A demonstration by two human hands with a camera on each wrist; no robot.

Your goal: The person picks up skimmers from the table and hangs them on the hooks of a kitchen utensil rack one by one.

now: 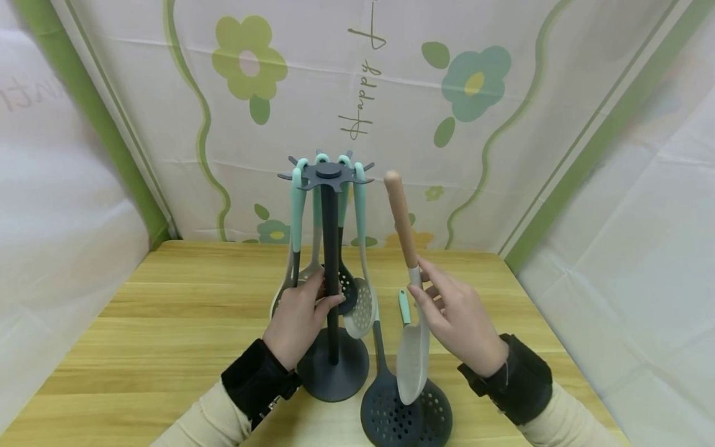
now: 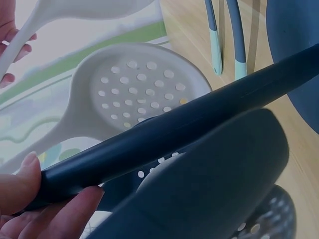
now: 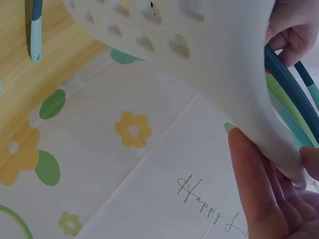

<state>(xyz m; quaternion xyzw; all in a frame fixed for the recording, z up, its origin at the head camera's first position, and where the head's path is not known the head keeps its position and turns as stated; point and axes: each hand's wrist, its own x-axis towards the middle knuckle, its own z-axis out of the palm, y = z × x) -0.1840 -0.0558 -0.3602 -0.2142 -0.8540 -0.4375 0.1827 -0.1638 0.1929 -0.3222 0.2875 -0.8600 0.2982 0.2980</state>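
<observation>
My left hand [image 1: 301, 313] grips the dark pole [image 1: 331, 242] of a utensil stand partway up, thumb and fingers round it. Several utensils with mint handles hang from the stand's hooked top [image 1: 329, 174], among them a pale skimmer [image 2: 139, 84] and a dark spatula-like head [image 2: 214, 179] close to the left wrist camera. My right hand [image 1: 460, 316] pinches the neck of a whitish slotted spoon [image 1: 412, 366] to the right of the stand. Its wood-coloured handle [image 1: 401, 217] points up and its head hangs down. Holes show in the spoon's head [image 3: 149, 20] in the right wrist view.
Two dark skimmers with mint handles lie overlapping on the wooden table, the nearer skimmer [image 1: 391, 403] below the spoon's head. The stand's round base [image 1: 335, 379] is just left of them. A flowered cloth wall [image 1: 313, 93] rises behind the table, with white side walls.
</observation>
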